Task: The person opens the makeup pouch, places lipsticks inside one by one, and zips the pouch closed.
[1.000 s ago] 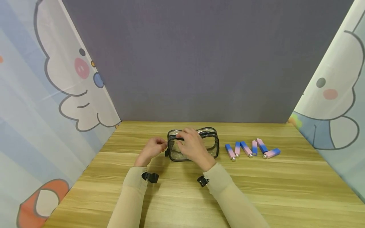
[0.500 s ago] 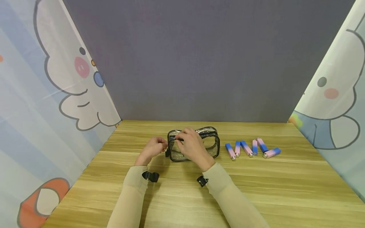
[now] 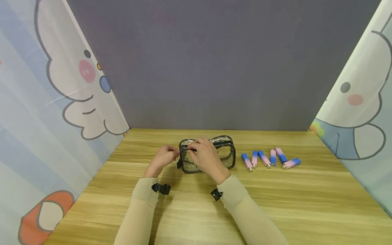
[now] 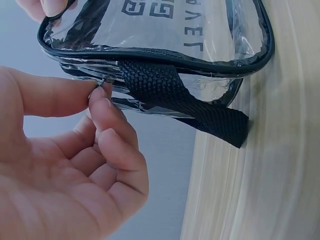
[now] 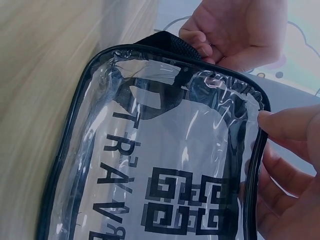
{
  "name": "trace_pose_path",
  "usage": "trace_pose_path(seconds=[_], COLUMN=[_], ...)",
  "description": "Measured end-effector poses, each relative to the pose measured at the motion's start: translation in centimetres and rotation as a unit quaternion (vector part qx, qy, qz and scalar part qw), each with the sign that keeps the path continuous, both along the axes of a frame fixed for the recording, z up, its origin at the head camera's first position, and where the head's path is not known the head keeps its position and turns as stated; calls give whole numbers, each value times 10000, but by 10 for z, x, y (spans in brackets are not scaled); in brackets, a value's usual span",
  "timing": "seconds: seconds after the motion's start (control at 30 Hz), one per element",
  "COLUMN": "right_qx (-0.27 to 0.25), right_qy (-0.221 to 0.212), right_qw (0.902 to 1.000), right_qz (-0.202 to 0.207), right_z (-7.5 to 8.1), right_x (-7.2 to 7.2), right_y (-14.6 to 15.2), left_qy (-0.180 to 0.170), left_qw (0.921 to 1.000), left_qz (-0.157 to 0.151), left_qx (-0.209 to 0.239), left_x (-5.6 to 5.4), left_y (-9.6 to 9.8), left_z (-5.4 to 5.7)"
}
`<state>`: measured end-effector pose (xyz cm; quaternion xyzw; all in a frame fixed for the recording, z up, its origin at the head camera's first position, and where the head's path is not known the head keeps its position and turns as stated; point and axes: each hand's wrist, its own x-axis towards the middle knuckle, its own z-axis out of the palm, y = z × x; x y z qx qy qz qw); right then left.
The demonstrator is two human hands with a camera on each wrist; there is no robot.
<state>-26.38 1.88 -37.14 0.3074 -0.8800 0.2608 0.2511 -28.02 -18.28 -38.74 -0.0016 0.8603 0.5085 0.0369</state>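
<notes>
A clear plastic pouch (image 3: 227,158) with black piping stands on the wooden table; the right wrist view shows dark lettering and a square logo (image 5: 170,200) on it. My left hand (image 3: 163,159) is at the pouch's left end. In the left wrist view its thumb and forefinger pinch a small dark piece at that end, possibly the zipper's; the fingertips partly hide it. Beside them hangs a black woven strap (image 4: 200,112). My right hand (image 3: 206,156) grips the pouch's upper front edge between thumb and fingers, partly covering the front panel.
Several small pink-and-blue tubes (image 3: 264,159) with shiny ends lie to the right of the pouch on the table (image 3: 196,207). A grey panel (image 3: 214,68) rises behind the table, and printed cartoon curtains (image 3: 82,102) hang at both sides.
Both hands stay at the same places on the pouch. The whole head view shifts very slightly; nothing else visibly moves.
</notes>
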Motion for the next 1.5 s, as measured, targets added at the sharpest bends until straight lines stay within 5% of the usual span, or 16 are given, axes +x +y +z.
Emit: trace_pose_path(seconds=[1.5], right_qx=[368], right_qy=[-213], right_qw=[9989], right_qz=[-207], right_z=[4], right_x=[3], right_y=[-1], left_qy=[298], left_qw=[9991], left_qz=[219], left_qx=[227], left_x=[4], left_y=[5], left_z=[12])
